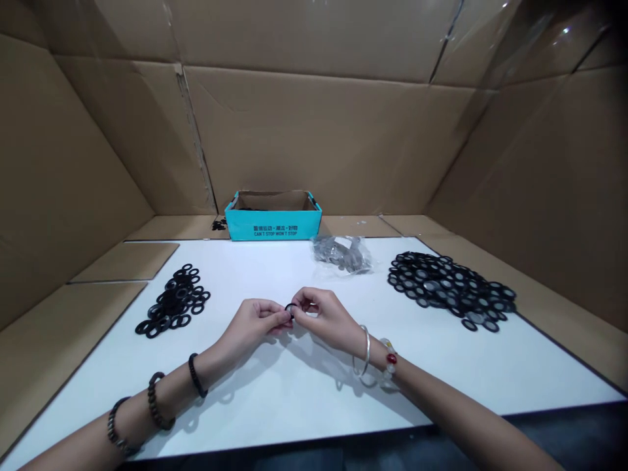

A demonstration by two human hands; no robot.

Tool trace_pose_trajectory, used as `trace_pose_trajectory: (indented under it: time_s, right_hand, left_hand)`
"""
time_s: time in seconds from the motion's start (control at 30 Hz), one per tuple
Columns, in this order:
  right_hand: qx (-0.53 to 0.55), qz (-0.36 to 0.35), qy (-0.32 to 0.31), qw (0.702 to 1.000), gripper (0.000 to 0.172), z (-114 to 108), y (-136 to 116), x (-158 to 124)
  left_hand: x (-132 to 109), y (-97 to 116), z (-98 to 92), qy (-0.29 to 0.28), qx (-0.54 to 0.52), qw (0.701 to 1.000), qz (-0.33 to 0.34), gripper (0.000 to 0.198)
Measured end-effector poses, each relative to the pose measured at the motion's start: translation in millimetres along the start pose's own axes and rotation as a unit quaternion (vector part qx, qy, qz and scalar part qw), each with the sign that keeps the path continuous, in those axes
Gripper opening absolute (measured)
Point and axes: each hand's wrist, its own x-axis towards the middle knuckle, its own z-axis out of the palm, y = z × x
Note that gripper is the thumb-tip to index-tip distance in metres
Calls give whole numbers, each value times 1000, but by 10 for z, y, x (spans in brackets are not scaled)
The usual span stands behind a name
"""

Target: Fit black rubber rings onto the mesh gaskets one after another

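Note:
Above the middle of the white table, my left hand [262, 318] and my right hand [324, 317] meet fingertip to fingertip. Pinched between them is a small black ring [290, 306], held tilted on edge. Both hands are closed on it, thumbs and forefingers touching its rim. Something pale shows inside the ring, too small to make out. To the left lies a heap of black rings [176, 297]. A larger heap of black rings with pale centres [449, 288] spreads out on the right.
A turquoise open box [275, 226] stands at the table's back edge, with dark things inside. Beside it lies a clear plastic bag [342, 254] of greyish pieces. Small black pieces [219, 224] sit left of the box. Cardboard walls [314, 137] enclose the white table [275, 405].

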Motion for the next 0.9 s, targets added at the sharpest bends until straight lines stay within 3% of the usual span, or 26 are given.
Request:
trace_pose_trajectory:
  time_s: [0.3,0.4,0.5,0.6,0.7,0.9]
  right_hand:
    - [-8,27,-9,1000,5,82,70,-75]
    - [44,82,-25,995,5,81,61,-74]
    - [121,143,-52,981,10,53,18,-55]
    - [174,169,-70,968,17,29,-17,-42]
    - [162,144,-54,975,18,29,-19,-53]
    - [-20,7,13,1000,9,19,-39,-94]
  left_hand:
    - [-12,-78,-20,-63,-48,995,-59,27]
    - [-10,-82,-10,-49,-15,997,-50,26]
    - [-8,-83,3,-13,30,999,0,21]
    - [-9,-88,10,1,40,999,20,17]
    - [-15,-74,14,-6,23,1000,17,16]
    - [-52,-3,6,25,36,996,71,11]
